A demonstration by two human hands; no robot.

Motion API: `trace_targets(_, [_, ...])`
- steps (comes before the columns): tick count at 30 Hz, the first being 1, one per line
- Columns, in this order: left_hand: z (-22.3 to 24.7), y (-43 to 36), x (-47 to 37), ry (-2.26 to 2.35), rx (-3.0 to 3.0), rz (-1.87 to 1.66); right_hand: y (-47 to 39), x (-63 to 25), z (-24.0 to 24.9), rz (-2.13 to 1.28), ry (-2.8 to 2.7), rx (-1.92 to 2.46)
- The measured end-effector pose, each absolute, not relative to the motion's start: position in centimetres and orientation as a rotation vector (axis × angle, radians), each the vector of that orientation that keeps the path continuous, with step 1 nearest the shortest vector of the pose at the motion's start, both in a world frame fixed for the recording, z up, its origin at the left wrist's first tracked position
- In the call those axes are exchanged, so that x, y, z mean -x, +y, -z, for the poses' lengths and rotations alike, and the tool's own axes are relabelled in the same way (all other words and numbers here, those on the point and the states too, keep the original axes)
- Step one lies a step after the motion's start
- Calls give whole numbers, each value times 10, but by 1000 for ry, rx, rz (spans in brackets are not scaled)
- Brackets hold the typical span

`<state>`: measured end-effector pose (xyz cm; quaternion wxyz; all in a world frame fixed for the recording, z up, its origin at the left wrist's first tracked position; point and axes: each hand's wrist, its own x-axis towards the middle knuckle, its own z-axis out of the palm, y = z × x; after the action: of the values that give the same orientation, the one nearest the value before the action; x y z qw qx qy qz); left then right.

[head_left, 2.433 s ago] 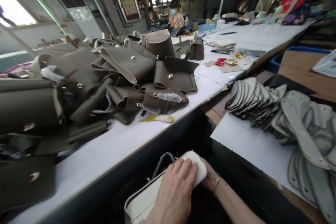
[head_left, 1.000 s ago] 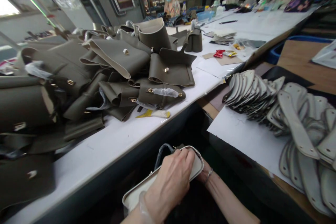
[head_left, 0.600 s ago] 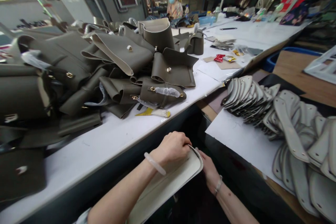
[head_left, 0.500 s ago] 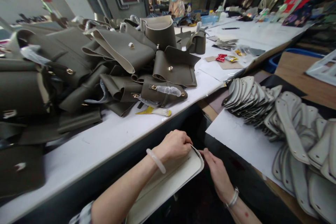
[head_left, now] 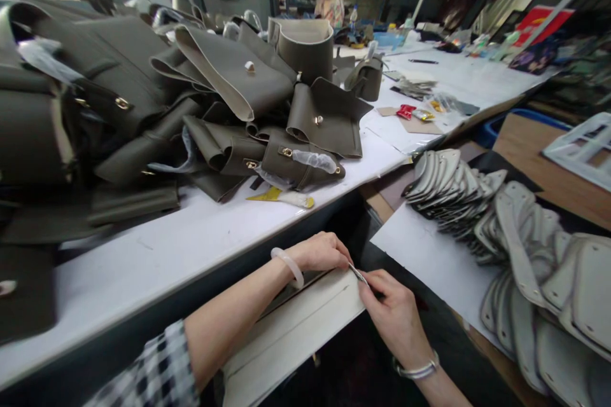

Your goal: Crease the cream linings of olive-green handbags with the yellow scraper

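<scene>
Left fingers and right fingers pinch the bag, likely steadying its corner, beside the bench's near edge.

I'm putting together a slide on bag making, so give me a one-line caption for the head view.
Two hands grip the edge of a pale piece beside heaped olive bags.
</scene>
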<state>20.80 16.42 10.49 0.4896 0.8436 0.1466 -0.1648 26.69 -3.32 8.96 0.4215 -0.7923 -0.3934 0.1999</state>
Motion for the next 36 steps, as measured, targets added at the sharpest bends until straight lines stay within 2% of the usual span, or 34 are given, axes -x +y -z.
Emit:
trace_targets(17, [-99,172,-204,224,-1860,415,-42,-257,-88,-336,-1165,1985])
trace_targets(23, [-97,172,-203,222,-1867,410,-36,-249,-97,-336,-1275,2122])
trace_targets(27, [-99,171,-201,219,-1881,401,-30,-263,-107,-548,-1179,2087])
trace_targets(36, [-97,172,-199,202,-1923,385,-15,-312,-99,-1451,-355,1653])
